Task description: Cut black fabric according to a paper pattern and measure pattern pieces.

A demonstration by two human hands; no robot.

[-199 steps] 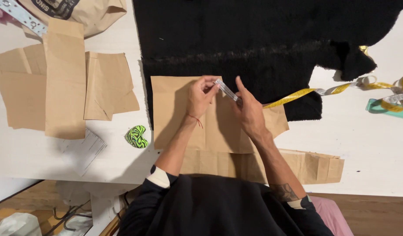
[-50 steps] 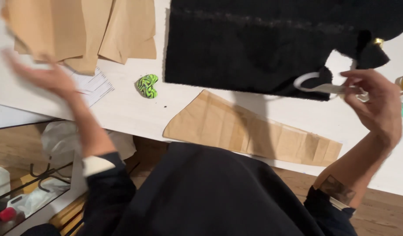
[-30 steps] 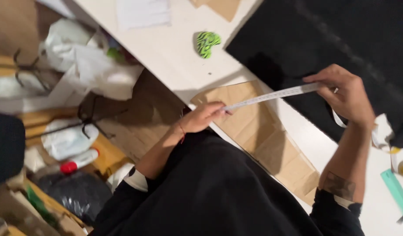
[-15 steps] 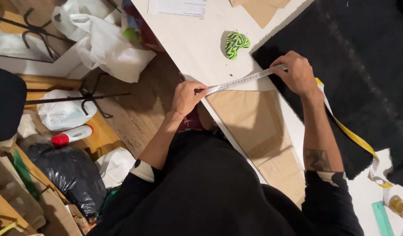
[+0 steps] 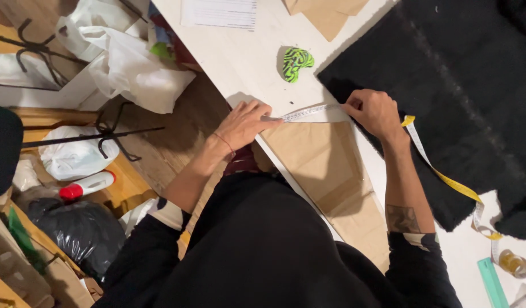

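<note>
Both hands stretch a measuring tape across the top edge of a brown paper pattern piece.

The left hand (image 5: pixel 244 122) pins one end of the measuring tape (image 5: pixel 308 112) with a narrow fingertip grip at the worktop (image 5: pixel 246 57) edge — the right hand (image 5: pixel 376 112) pinches the tape further along, just where the black fabric (image 5: pixel 445 85) begins. Between them the tape runs taut along the upper edge of the brown paper pattern piece (image 5: pixel 325 165). Past the right hand the tape's yellow side trails along the fabric toward a green ruler (image 5: pixel 491 282). A green-and-black striped object (image 5: pixel 296 61) lies near, above the tape.
</note>
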